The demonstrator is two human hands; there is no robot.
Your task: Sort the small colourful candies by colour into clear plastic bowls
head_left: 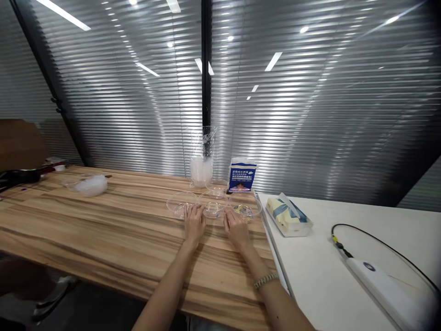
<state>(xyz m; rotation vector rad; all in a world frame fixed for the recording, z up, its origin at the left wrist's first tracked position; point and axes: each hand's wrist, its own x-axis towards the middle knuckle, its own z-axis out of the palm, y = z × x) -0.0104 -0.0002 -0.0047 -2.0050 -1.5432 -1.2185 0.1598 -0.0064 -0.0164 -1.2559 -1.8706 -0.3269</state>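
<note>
Middle clear cup on wooden table; left hand at its near-left, right hand at its near-right, placement suggesting two-sided steadying; whether fingers pinch, cannot tell.

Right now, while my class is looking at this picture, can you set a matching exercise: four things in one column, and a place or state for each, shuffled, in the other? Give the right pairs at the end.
Column one
1. Front row of clear bowls
2. Packet
3. Tissue pack
4. Bracelet

Column two
A. On the white table
B. Around the right arm
C. By the fingertips of the left hand and right hand
D. Standing upright, mainly blue with white print

Right pairs: 1-C, 2-D, 3-A, 4-B
</note>
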